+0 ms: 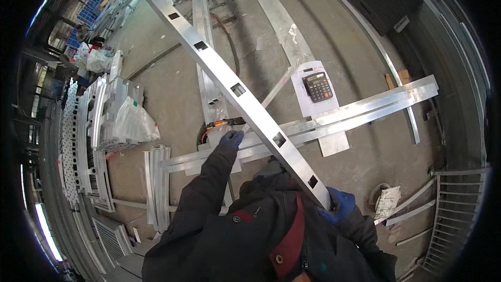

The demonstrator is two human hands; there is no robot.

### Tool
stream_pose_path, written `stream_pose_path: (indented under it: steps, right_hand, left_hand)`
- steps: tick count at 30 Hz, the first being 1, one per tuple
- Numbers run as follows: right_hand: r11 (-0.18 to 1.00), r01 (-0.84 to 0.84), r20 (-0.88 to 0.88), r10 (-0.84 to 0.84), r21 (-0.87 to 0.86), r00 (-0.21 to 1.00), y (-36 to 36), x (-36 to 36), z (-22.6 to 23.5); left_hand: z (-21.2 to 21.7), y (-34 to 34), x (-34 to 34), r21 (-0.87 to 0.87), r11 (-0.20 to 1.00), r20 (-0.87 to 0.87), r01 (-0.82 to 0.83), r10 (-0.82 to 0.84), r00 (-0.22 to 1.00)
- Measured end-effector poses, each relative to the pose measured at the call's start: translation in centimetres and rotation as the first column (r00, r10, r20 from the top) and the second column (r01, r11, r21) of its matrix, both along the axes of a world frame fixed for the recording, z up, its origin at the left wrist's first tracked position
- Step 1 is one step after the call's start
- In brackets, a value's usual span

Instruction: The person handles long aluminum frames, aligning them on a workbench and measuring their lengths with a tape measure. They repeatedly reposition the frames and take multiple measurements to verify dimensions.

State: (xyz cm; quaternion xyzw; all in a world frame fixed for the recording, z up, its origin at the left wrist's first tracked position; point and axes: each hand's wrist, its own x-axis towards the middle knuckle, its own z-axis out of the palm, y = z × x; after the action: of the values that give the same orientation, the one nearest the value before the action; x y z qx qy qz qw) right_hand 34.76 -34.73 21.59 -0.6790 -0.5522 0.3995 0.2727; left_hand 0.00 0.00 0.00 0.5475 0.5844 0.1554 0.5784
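A long silver metal tube (255, 112) with a row of rectangular cut-outs slants from the upper left down to my body. My right hand (342, 204), in a blue glove, is closed round its near end. Left of the tube, my left hand (233, 139), also gloved in blue, sits over the crosswise metal bars (360, 117); its fingers look curled, and what they hold, if anything, is hidden. Just beyond it lies a dark tool or cable end with orange and yellow parts (219, 123).
A black calculator (318, 87) rests on white paper (309, 108) upon a long flat metal bar (276, 18). Metal profiles (99, 120) and plastic wrapping (134, 122) are stacked at left. A barred metal frame (456, 214) and a white bag (387, 201) stand at right.
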Motion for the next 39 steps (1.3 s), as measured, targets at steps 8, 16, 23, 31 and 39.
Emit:
stream_pose_path:
  steps: [8, 16, 23, 31, 39]
  right_hand:
    - [1.000, 0.011, -0.014, -0.012, -0.029, 1.000, 6.7, -0.7, -0.4]
    - [0.989, 0.022, 0.141, -0.001, -0.148, 0.990, 15.8, 1.4, 0.6]
    - [0.996, 0.053, 0.426, -0.018, -0.072, 0.905, 20.2, 4.4, -0.1]
    - [0.980, 0.066, 0.412, 0.017, -0.187, 0.911, 20.2, 10.1, -0.8]
    - [0.936, 0.083, 0.294, 0.023, -0.341, 0.955, 18.4, 18.6, -4.1]
  left_hand:
    - [-4.0, 9.4, 1.3, 0.000, 1.000, 0.115, -0.027, 0.027, 0.993]
    - [-7.7, 24.1, 22.4, 0.496, 0.734, -0.395, 0.464, -0.285, 0.873]
    - [-15.0, 33.4, 38.4, 0.579, 0.646, -0.372, 0.497, -0.333, 0.866]
    - [-20.6, 35.1, 47.6, 0.547, 0.554, -0.517, 0.628, -0.367, 0.774]
    - [-20.3, 32.8, 46.9, 0.701, 0.578, -0.412, 0.417, -0.149, 0.899]
